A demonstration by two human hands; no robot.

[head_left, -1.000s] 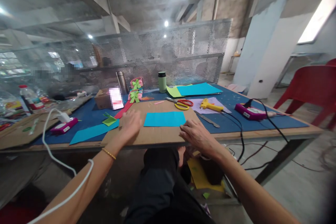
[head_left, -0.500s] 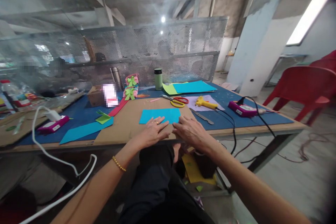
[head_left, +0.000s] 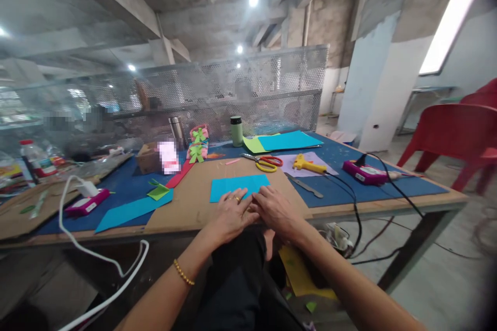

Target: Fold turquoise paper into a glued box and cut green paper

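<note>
A blue sheet of paper (head_left: 241, 184) lies on a brown cardboard sheet (head_left: 186, 206) in front of me. My left hand (head_left: 233, 213) rests over its near edge, fingers stretched out and pressing down. Close beside it, my right hand (head_left: 276, 209) has its fingers curled at the paper's near right edge, its fingertips meeting those of the left. The paper's near edge is covered by both hands. Just beyond lie scissors (head_left: 267, 164) with red and yellow handles. A grey metal blade-like tool (head_left: 306, 186) is to the right.
A yellow glue gun (head_left: 308, 164) sits on lilac paper (head_left: 323, 162). Purple power blocks (head_left: 364, 172) with cables flank the work area. Behind stand a green bottle (head_left: 236, 133) and stacked blue sheets (head_left: 291, 140). A blue strip (head_left: 132, 211) and pink-green bow pieces (head_left: 197, 152) are left.
The view has tilted up, so the table appears lower. My right hand has moved in towards my left along the paper's near edge, and their fingertips now come together.
</note>
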